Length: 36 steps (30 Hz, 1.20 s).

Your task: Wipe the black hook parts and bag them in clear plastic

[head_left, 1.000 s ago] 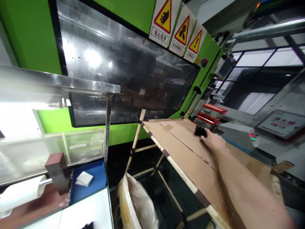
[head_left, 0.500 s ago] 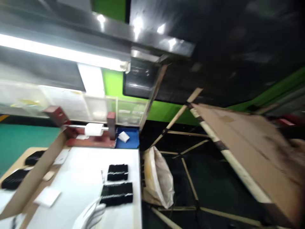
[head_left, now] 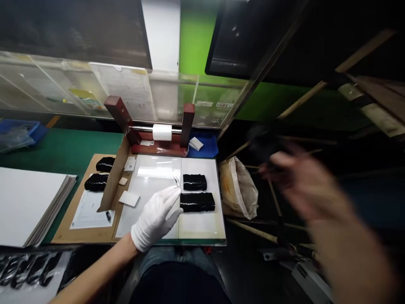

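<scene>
The right hand has swung off the cardboard-topped rack, blurred fingers seemingly closed round a dark bundle: likely mid-carry, so the next move calls for a steady hold. The gloved left hand has parted fingers, just beside the nearer black stack.

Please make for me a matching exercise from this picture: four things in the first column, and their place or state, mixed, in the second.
Column one:
1. Left grip
2. Right grip
3. White roll
4. Open sack

Column two:
A. On a metal rod between two red-brown posts
B. Bare, holding a dark, blurred object
C. Beyond the worktop's right edge
D. Wearing a white glove

Right pairs: 1-D, 2-B, 3-A, 4-C
</scene>
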Motion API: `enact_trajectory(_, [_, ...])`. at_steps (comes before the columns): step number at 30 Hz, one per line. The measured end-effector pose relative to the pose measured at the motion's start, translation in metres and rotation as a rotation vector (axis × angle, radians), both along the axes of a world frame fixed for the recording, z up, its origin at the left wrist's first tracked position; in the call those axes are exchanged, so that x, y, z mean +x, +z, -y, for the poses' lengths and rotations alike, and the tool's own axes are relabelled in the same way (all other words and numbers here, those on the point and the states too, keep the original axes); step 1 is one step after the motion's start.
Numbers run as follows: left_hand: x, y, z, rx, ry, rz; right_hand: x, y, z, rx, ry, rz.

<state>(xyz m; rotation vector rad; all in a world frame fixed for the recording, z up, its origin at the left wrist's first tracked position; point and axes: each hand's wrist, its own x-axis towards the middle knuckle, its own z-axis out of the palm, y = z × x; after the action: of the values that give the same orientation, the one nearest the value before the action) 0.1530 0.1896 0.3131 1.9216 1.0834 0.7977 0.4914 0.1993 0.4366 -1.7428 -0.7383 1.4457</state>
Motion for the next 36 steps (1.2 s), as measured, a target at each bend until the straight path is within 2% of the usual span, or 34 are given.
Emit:
enact_trajectory(2, [-0.02, 0.006, -0.002, 0.131, -0.207, -0.083, -0.075, -0.037, 0.024, -0.04, -0.017, -0.095])
enact_trajectory(4, [-0.036, 0.005, 0.001, 0.167, -0.468, -0.188, -0.146, -0.077, 0.058, -0.172, 0.055, -0.23])
enact_trajectory(6, [-0.048, -0.003, 0.01, 0.047, -0.651, -0.233, -0.197, -0.109, 0.095, -0.28, 0.114, -0.334])
enact_trajectory(8, [-0.058, -0.015, 0.024, -0.161, -0.679, -0.192, -0.224, -0.127, 0.124, -0.36, 0.145, -0.392])
enact_trajectory(10, [-0.067, -0.028, 0.041, -0.314, -0.614, -0.149, -0.232, -0.136, 0.143, -0.413, 0.168, -0.406])
enact_trajectory(13, [-0.076, -0.042, 0.067, -0.575, -0.391, -0.061, -0.227, -0.141, 0.155, -0.421, 0.219, -0.331])
enact_trajectory(16, [-0.076, -0.046, 0.087, -0.844, -0.144, 0.11, -0.231, -0.143, 0.164, -0.328, 0.252, -0.135])
enact_trajectory(20, [-0.067, -0.042, 0.097, -1.064, 0.05, 0.411, -0.252, -0.146, 0.18, -0.087, 0.282, 0.262])
enact_trajectory(23, [-0.061, -0.034, 0.095, -1.16, 0.107, 0.579, -0.264, -0.153, 0.19, 0.103, 0.296, 0.594])
enact_trajectory(25, [-0.059, -0.029, 0.094, -1.216, 0.107, 0.645, -0.267, -0.158, 0.194, 0.153, 0.282, 0.698])
enact_trajectory(29, [-0.055, -0.024, 0.094, -1.302, 0.113, 0.688, -0.268, -0.164, 0.198, 0.187, 0.24, 0.793])
enact_trajectory(36, [-0.05, -0.027, 0.103, -1.377, 0.149, 0.685, -0.278, -0.17, 0.204, 0.232, 0.148, 0.873])
